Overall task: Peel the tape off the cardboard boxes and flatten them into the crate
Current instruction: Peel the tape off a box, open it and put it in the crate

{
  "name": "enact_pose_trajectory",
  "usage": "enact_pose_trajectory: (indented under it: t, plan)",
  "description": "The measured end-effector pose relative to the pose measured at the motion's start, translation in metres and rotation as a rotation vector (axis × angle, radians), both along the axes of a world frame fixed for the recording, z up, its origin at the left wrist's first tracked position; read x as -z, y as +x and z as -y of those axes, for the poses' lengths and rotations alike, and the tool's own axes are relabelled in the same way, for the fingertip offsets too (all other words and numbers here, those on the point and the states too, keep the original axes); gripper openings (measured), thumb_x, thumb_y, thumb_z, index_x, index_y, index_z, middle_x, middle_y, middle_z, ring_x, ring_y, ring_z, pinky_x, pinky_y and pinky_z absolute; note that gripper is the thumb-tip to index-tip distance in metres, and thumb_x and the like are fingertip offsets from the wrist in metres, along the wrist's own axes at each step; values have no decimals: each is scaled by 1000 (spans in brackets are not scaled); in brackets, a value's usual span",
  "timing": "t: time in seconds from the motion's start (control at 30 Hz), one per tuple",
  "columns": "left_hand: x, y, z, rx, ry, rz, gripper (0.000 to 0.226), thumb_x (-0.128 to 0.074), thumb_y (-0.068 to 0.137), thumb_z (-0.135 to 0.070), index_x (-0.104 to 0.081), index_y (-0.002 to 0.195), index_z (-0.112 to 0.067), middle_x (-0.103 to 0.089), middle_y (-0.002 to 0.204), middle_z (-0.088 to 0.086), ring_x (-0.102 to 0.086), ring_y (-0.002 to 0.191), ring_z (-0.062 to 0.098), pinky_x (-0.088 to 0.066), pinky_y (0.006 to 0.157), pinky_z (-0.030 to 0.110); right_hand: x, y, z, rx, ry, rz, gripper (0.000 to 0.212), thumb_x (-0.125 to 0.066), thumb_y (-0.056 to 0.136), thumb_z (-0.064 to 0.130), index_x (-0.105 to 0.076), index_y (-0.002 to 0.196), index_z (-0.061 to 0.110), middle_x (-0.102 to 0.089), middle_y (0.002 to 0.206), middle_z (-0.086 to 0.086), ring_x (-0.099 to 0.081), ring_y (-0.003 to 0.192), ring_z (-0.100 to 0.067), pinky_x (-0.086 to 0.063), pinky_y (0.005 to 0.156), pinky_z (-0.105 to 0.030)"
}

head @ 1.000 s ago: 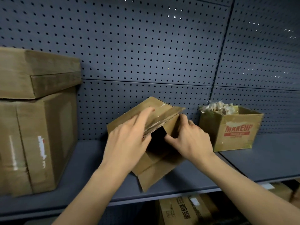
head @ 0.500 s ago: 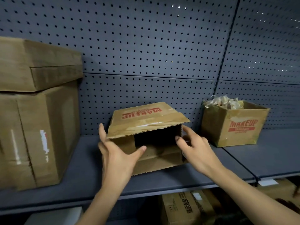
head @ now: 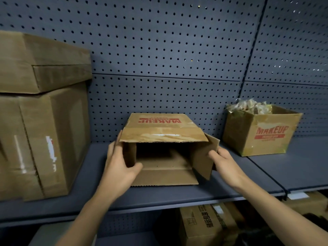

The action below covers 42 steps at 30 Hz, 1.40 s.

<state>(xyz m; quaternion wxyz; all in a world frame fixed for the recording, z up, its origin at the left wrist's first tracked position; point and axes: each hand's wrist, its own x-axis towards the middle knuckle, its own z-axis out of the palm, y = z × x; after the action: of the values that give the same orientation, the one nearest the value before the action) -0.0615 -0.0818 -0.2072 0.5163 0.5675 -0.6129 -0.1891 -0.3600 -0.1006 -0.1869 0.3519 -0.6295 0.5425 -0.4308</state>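
Observation:
A small brown cardboard box (head: 165, 126) printed MAKEUP lies on its side on the grey shelf (head: 159, 194), its open end facing me and its flaps spread. Strips of clear tape shine on its top flap. My left hand (head: 120, 167) grips the box's left flap, thumb inside and fingers behind. My right hand (head: 225, 164) holds the right flap from the outside, folded outward. The inside of the box looks empty. No crate is in view.
Two large brown boxes (head: 40, 121) are stacked at the left of the shelf. At the right stands an open MAKEUP box (head: 262, 135) filled with crumpled tape. Perforated panels form the back wall. More cartons (head: 204, 226) sit on the lower shelf.
The box was tilted on a corner a second ago; now it lies level on its side, open end toward me. Both hands have shifted to the side flaps, and the right flap swung outward.

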Motion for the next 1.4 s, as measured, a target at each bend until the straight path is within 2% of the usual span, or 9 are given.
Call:
enact_pose_trajectory:
  t: [0.17, 0.3, 0.43, 0.6, 0.77, 0.97, 1.1, 1.2, 1.4]
  plan:
    - [1, 23, -2, 197, 14, -82, 83, -54, 89, 10, -35, 150, -42, -50, 134, -30, -45, 122, -14, -38, 93, 9, 13, -15, 15, -2, 109, 122, 32, -43, 101, 22, -55, 117, -3, -65, 117, -24, -62, 112, -34, -46, 103, -52]
    - [3, 37, -1, 218, 41, -208, 64, -49, 77, 7, -67, 116, -40, -70, 82, -13, -59, 73, 12, -43, 65, 23, 16, -25, 15, -11, 120, 171, 34, -52, 84, 30, -61, 108, 7, -67, 116, -23, -61, 113, -38, -41, 106, -58]
    - [-4, 38, -4, 321, 36, -197, 70, -56, 72, 5, -59, 123, -43, -70, 115, -20, -64, 109, 1, -46, 81, 9, 11, -31, 8, -131, 121, 189, 45, -67, 75, 50, -71, 115, 30, -69, 123, 1, -60, 122, -20, -46, 102, -39]
    - [-12, 37, -8, 389, 109, -362, 46, -59, 79, -55, -62, 124, -50, -63, 132, -13, -56, 126, 8, -42, 106, 43, -12, -20, 5, -150, 186, 268, 78, -50, 68, 92, -66, 124, 39, -71, 123, 4, -66, 114, -14, -49, 92, -39]
    - [-34, 28, 9, 187, 241, -553, 61, -46, 83, -78, -60, 126, -37, -56, 143, -2, -49, 133, 24, -30, 115, 57, -31, -14, 27, 54, 293, 374, 57, -48, 90, 70, -62, 123, 26, -65, 122, -14, -66, 104, -28, -51, 81, -39]
    - [-61, 15, 27, 252, 558, -573, 58, -47, 91, -69, -66, 127, -27, -72, 119, 3, -66, 114, 25, -44, 106, 44, -56, 9, 43, 6, 347, 177, 43, -54, 92, 63, -68, 110, 26, -71, 106, -9, -67, 103, -28, -53, 93, -41]
    - [-64, 12, 24, 250, 521, -490, 39, -47, 100, -51, -70, 115, -24, -77, 103, 1, -70, 102, 21, -48, 98, 39, -61, 20, 39, -35, 237, 97, 30, -63, 96, 39, -74, 107, 14, -76, 101, -7, -72, 91, -21, -55, 85, -35]
    - [-67, 18, 14, 273, 421, -447, 32, -47, 103, -28, -64, 127, -14, -71, 122, 8, -64, 113, 24, -47, 91, 37, -62, 17, 30, -28, 126, 143, 22, -67, 91, 29, -72, 109, 19, -74, 105, -5, -68, 95, -22, -51, 83, -37]
    - [-64, 26, -4, 314, 59, -362, 60, -59, 94, -4, -42, 146, -29, -64, 131, -10, -60, 120, 8, -46, 99, 30, -61, 4, 11, -101, -124, 161, 73, -81, 67, 23, -50, 130, 42, -72, 117, 10, -66, 110, -6, -54, 87, -27]
